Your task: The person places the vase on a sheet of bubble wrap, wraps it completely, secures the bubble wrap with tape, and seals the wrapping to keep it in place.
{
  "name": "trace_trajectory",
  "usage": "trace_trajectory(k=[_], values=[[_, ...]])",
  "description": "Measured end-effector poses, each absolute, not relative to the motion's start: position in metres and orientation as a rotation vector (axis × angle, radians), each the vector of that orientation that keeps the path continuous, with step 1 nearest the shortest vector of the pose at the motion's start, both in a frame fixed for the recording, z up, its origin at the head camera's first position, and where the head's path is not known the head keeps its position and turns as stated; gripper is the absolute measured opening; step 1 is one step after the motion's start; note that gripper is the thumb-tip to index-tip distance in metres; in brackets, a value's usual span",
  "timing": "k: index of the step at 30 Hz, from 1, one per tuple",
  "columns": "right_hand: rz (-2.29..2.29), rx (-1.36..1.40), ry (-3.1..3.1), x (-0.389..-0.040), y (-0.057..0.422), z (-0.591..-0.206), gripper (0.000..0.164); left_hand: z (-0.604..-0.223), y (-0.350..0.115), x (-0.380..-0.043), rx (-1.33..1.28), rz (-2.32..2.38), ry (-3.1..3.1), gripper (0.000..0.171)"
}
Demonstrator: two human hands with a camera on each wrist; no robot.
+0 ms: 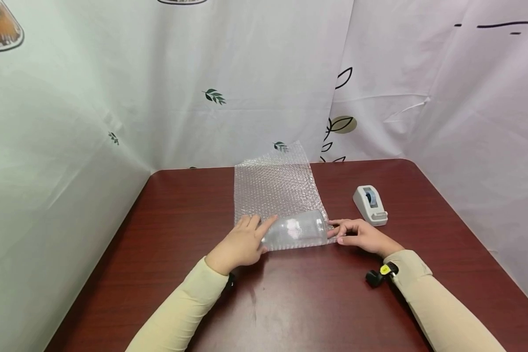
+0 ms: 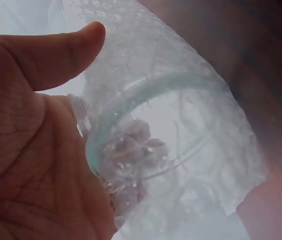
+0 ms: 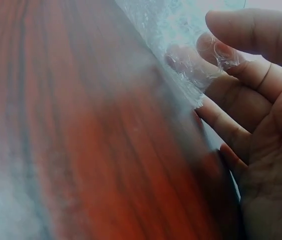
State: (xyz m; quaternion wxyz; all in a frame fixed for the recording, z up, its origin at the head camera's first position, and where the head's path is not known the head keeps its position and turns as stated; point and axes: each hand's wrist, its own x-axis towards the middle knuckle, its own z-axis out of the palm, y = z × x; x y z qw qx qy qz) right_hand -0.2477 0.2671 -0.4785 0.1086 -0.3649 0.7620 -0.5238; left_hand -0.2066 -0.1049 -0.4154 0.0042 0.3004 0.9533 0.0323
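A clear drinking glass (image 1: 294, 230) lies on its side at the near end of a sheet of bubble wrap (image 1: 275, 188). My left hand (image 1: 242, 242) rests over the glass's left end, fingers spread. In the left wrist view, its thumb is straight; a pale green ring and a pinkish pattern on the glass (image 2: 136, 147) show behind the plastic. At the other end, my right hand (image 1: 361, 234) holds the wrap's near right edge. In the right wrist view, a ragged plastic corner lies among its bent fingers (image 3: 253, 75), partly hiding their tips.
A white tape dispenser (image 1: 371, 205) with a blue roll stands right of the wrap, beyond the right hand. The dark red wooden table (image 1: 193, 195) carries everything. White printed fabric (image 1: 255, 73) hangs at the back and both sides; the wrap's far end rises against it.
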Motion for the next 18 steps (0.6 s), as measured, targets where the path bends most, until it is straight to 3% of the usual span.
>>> trace_trajectory(k=[5,11,18], values=[[-1.604,-1.07,2.164,-0.249,0.271,-0.48,0.011,-0.411,-0.107,-0.21,0.96,0.153,2.977,0.076],[-1.754,-1.179,2.358,-0.249,0.263,-0.474,0.033,-0.41,-0.11,-0.217,0.915,0.231,2.933,0.074],[-1.499,-1.62,2.928,-0.246,0.221,-0.448,0.03,-0.406,-0.111,-0.23,0.796,0.377,2.81,0.07]])
